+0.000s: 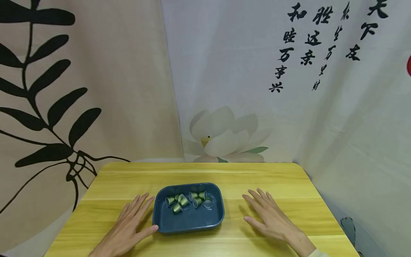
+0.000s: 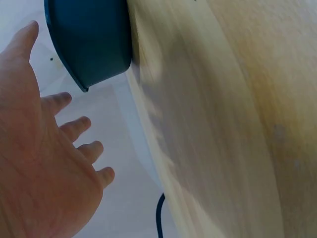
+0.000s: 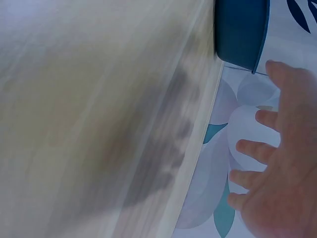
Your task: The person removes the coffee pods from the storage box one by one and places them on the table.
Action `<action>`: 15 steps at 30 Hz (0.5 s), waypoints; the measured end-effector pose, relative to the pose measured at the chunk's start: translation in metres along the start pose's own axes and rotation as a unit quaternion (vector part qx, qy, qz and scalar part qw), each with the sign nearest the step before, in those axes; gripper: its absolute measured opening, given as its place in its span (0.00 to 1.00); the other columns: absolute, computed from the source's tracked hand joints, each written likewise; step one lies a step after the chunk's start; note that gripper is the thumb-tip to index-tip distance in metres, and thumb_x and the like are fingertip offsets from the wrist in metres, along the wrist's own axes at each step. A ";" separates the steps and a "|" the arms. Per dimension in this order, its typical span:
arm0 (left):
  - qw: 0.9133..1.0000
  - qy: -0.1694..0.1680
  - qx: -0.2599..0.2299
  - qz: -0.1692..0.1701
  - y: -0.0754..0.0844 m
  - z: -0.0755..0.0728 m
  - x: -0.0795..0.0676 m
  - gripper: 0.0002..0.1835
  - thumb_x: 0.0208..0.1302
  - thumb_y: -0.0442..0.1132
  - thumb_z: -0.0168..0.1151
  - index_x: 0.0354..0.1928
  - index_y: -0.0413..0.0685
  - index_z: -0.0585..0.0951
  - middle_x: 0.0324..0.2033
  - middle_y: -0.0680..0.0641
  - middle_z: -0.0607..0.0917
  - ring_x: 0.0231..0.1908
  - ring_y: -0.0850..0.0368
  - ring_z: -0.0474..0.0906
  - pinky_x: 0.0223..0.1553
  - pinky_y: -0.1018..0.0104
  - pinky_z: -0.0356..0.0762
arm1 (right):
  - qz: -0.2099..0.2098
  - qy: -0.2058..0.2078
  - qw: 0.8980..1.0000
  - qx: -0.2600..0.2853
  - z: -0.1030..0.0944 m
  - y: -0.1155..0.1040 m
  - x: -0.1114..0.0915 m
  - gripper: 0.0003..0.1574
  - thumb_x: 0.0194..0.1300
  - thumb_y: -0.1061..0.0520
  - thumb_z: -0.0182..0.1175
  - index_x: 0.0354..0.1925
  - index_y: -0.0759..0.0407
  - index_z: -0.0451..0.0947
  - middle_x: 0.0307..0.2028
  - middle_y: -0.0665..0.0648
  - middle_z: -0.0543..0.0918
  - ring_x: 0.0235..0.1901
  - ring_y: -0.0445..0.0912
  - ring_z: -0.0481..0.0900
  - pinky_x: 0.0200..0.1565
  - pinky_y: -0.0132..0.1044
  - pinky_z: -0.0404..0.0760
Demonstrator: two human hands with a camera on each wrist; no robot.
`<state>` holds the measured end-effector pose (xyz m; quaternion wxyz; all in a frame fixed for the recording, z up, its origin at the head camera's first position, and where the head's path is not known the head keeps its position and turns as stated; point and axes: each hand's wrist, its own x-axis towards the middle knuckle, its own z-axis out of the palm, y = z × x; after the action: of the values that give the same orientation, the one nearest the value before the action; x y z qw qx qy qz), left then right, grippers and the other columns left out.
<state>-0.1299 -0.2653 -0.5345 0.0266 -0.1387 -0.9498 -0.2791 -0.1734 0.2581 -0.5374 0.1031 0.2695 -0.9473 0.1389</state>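
Note:
A dark blue rectangular tray (image 1: 192,223) lies on the wooden table in the head view. Inside it, toward the back, are several small green cups (image 1: 177,208) with silvery rims, some tipped on their sides. My left hand (image 1: 128,226) hovers just left of the tray with fingers spread and nothing held; its thumb appears close to the tray's front left corner. To the right of the tray, apart from it, my right hand (image 1: 271,219) is also spread and holds nothing. Both wrist views show an outer wall of the tray beyond the fingers.
The yellow wooden table (image 1: 257,175) has rounded back corners. Behind it hangs a pale cloth backdrop (image 1: 231,71) with a lotus and black characters, and a beige one (image 1: 128,89) with dark leaves at left. A dark cable (image 2: 159,215) shows in the left wrist view.

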 end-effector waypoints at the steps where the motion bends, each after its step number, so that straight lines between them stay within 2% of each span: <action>1: 1.000 0.000 -0.001 0.000 0.000 0.000 0.000 0.51 0.75 0.66 0.72 0.92 0.72 0.58 0.92 0.41 0.57 0.88 0.21 0.51 0.81 0.13 0.50 | -0.003 0.001 1.000 -0.001 0.000 0.000 0.001 0.44 0.81 0.34 0.66 0.86 0.44 0.70 0.85 0.58 0.73 0.86 0.68 0.67 0.84 0.69 0.61; 3: 1.000 0.001 0.001 0.002 0.001 0.000 0.001 0.51 0.74 0.67 0.72 0.92 0.72 0.58 0.92 0.41 0.57 0.88 0.21 0.51 0.81 0.14 0.50 | -0.008 0.004 1.000 -0.005 0.000 -0.002 0.002 0.44 0.81 0.34 0.66 0.86 0.44 0.70 0.85 0.58 0.73 0.85 0.68 0.68 0.83 0.70 0.62; 4: 1.000 0.003 0.004 0.004 0.001 0.000 0.001 0.52 0.74 0.67 0.72 0.92 0.71 0.58 0.92 0.41 0.57 0.88 0.21 0.51 0.81 0.14 0.50 | -0.009 0.004 1.000 -0.003 0.000 -0.002 0.003 0.44 0.81 0.34 0.66 0.86 0.44 0.70 0.85 0.58 0.73 0.85 0.68 0.67 0.87 0.67 0.58; 6: 1.000 0.002 0.004 0.004 0.001 0.000 0.002 0.53 0.73 0.68 0.72 0.92 0.72 0.57 0.92 0.42 0.56 0.88 0.22 0.50 0.82 0.14 0.49 | -0.016 0.010 1.000 -0.002 0.001 -0.004 0.006 0.44 0.81 0.34 0.66 0.86 0.45 0.70 0.84 0.59 0.73 0.85 0.69 0.68 0.91 0.60 0.52; 8: 1.000 0.002 0.008 0.006 0.001 0.002 0.002 0.54 0.72 0.69 0.72 0.92 0.72 0.57 0.92 0.42 0.56 0.88 0.22 0.51 0.82 0.15 0.49 | -0.022 0.014 1.000 -0.001 0.001 -0.006 0.009 0.44 0.81 0.34 0.66 0.86 0.45 0.70 0.84 0.60 0.74 0.85 0.69 0.68 0.94 0.48 0.39; 10: 1.000 -0.002 0.007 0.002 0.001 0.003 0.003 0.55 0.71 0.70 0.73 0.92 0.72 0.56 0.92 0.43 0.56 0.89 0.23 0.50 0.83 0.15 0.48 | -0.029 0.017 0.999 -0.004 0.001 -0.009 0.013 0.44 0.81 0.34 0.65 0.86 0.44 0.70 0.84 0.59 0.74 0.85 0.68 0.68 0.91 0.37 0.29; 12: 1.000 -0.008 0.004 -0.003 0.001 0.005 0.003 0.55 0.71 0.71 0.73 0.92 0.71 0.57 0.92 0.44 0.55 0.89 0.23 0.49 0.84 0.17 0.46 | -0.037 0.021 0.999 -0.011 0.001 -0.012 0.017 0.44 0.81 0.34 0.65 0.86 0.44 0.70 0.84 0.58 0.74 0.84 0.68 0.69 0.90 0.35 0.27; 13: 1.000 -0.008 0.004 -0.004 0.001 0.006 0.003 0.55 0.70 0.71 0.73 0.92 0.70 0.57 0.92 0.44 0.56 0.89 0.23 0.49 0.84 0.17 0.46 | -0.038 0.019 0.999 -0.009 0.001 -0.014 0.019 0.44 0.81 0.34 0.65 0.86 0.43 0.69 0.84 0.58 0.73 0.84 0.68 0.69 0.87 0.30 0.22; 15: 1.000 -0.012 0.001 -0.006 0.003 0.007 0.004 0.56 0.70 0.71 0.73 0.92 0.68 0.58 0.92 0.45 0.55 0.89 0.23 0.48 0.85 0.18 0.45 | -0.043 0.020 0.999 -0.010 0.001 -0.017 0.023 0.44 0.81 0.35 0.65 0.86 0.43 0.69 0.84 0.58 0.73 0.84 0.68 0.69 0.88 0.30 0.22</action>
<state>-0.1330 -0.2581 -0.5386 0.0134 -0.1361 -0.9511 -0.2769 -0.1840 0.2332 -0.5282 0.1307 0.3058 -0.9340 0.1307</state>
